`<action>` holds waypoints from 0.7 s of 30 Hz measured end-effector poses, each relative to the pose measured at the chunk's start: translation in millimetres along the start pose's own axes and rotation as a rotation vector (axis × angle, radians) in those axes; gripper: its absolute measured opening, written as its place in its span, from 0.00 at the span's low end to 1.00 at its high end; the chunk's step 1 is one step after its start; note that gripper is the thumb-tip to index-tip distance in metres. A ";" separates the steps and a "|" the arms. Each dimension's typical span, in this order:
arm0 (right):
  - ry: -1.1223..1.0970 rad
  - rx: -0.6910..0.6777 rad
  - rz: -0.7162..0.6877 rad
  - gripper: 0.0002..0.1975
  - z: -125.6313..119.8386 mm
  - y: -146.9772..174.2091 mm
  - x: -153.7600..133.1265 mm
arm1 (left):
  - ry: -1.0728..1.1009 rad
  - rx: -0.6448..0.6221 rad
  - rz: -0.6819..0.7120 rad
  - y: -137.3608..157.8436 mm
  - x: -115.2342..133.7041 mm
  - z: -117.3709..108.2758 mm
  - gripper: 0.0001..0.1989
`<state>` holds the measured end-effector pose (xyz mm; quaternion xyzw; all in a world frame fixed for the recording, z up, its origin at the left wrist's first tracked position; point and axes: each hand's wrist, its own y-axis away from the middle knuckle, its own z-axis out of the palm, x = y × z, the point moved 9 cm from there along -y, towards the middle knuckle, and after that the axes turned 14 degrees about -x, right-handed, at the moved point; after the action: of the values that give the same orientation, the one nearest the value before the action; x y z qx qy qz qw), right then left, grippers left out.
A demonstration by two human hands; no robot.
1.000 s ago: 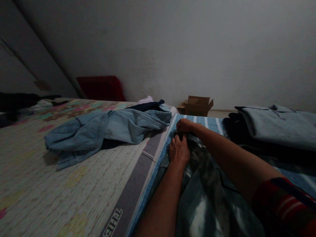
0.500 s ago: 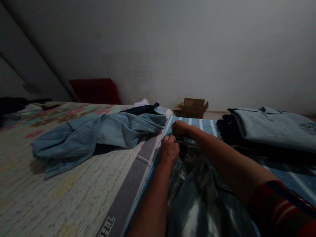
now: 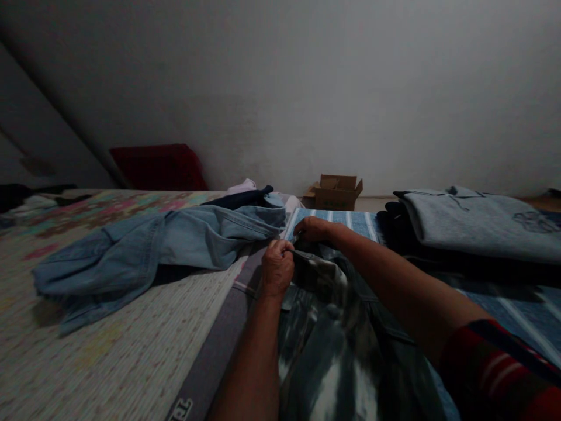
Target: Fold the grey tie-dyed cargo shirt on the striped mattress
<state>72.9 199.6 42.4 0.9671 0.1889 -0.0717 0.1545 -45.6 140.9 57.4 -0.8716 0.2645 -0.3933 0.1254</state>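
Note:
A dark grey-green garment with pale, blurry patches [image 3: 333, 339] lies in front of me on the blue striped cloth [image 3: 368, 221]; whether it is trousers or a jacket I cannot tell. At its far edge my left hand [image 3: 278, 266] is closed, gripping the fabric on the left side. Just beyond and to the right, my right hand [image 3: 310, 229] pinches the same far edge, its fingertips partly hidden. Between the two hands the edge is lifted a little and gapes.
To the left, light-blue jeans [image 3: 188, 237] lie crumpled on a floral bed cover [image 3: 131, 362]. A folded grey top [image 3: 464, 219] rests on dark clothes at right. An open cardboard box [image 3: 335, 196] and a red object [image 3: 158, 166] stand by the wall.
My left hand has moved slightly left, away from the right hand, spreading the garment's far edge. The view has shifted a little to the right.

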 end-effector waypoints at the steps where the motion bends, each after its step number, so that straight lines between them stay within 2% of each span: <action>1: 0.002 -0.010 -0.009 0.19 -0.5 0.9 -1.5 | 0.001 0.007 0.000 -0.2 0.7 -0.8 0.09; 13: 0.136 0.021 0.040 0.15 -10.8 5.1 -5.6 | 0.058 0.037 0.011 -2.1 7.3 -5.4 0.09; 21: 0.236 0.000 0.023 0.15 -3.2 -5.0 -5.4 | 0.066 0.055 0.014 -2.3 7.8 -3.3 0.09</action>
<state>66.3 203.1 45.2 0.9710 0.1944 0.0446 0.1318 -42.9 138.3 65.3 -0.8524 0.2637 -0.4283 0.1432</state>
